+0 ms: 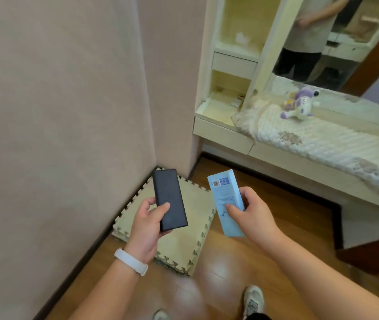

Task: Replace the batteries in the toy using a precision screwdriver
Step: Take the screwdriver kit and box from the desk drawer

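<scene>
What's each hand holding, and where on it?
Left hand grips the black case by its near half; right hand grips the light blue box around its middle.

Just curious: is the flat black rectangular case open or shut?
Shut: the flat black rectangular case in the left hand shows no gap.

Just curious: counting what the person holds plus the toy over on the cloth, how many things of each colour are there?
Black: 1, the black case held in the left hand
Light blue: 1, the light blue box held in the right hand
Purple: 1, the purple toy lying on the quilted cloth
Total: 3
</scene>
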Tool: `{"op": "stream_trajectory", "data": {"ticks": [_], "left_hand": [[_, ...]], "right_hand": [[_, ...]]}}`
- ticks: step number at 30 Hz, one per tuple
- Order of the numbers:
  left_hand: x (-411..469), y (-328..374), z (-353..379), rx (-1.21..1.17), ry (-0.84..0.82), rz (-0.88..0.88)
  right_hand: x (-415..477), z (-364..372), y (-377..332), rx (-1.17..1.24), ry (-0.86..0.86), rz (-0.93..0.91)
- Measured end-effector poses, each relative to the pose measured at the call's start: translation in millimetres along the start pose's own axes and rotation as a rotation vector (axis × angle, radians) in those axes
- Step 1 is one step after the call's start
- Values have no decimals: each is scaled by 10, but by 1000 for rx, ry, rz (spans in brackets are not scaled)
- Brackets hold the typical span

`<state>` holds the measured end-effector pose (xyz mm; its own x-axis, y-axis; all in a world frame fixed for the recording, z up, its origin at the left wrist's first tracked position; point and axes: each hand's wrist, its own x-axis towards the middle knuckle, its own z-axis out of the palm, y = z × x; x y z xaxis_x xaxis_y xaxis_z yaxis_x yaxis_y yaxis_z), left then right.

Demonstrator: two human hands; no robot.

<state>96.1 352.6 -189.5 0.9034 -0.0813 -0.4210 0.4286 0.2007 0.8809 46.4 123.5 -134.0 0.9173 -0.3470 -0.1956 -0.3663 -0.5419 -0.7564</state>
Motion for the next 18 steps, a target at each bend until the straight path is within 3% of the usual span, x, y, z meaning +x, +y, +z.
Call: {"op": "stream_trajectory", "data": {"ticks": [7,18], "left_hand": [[-119,-84,975,108,-29,36],[-270,-231,3373,276,-166,130]], "right_hand": [[110,-678,554,61,5,-43],[364,-2447,1988,357,179,65]]}}
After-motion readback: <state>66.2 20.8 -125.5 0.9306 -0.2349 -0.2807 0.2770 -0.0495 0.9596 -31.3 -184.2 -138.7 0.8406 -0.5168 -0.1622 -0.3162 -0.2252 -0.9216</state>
